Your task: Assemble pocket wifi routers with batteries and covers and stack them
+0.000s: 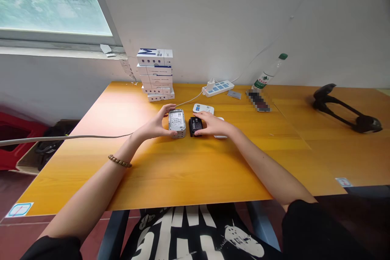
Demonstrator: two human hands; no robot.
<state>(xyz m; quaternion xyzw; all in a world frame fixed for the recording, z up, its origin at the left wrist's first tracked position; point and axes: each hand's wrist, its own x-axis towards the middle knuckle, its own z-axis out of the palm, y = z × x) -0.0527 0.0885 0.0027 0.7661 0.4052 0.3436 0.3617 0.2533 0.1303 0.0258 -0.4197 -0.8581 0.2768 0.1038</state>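
My left hand (155,124) curls around the left side of a small stack of white, label-covered devices (177,123) in the middle of the orange table (189,170). Thumb and fingers clasp the stack's edges. Just right of the stack lies a small black battery pack (195,125). My right hand (215,126) rests on its right end, fingers bent and touching it. Under that hand a white flat device (219,135) partly shows. Another white device (203,108) lies just behind.
A stack of white boxes (155,74) stands at the back by the wall. A white power strip (218,87), a plastic bottle (268,74), a small grey card (234,94) and a black stand (344,107) sit farther back and right. A cable (61,138) runs off left.
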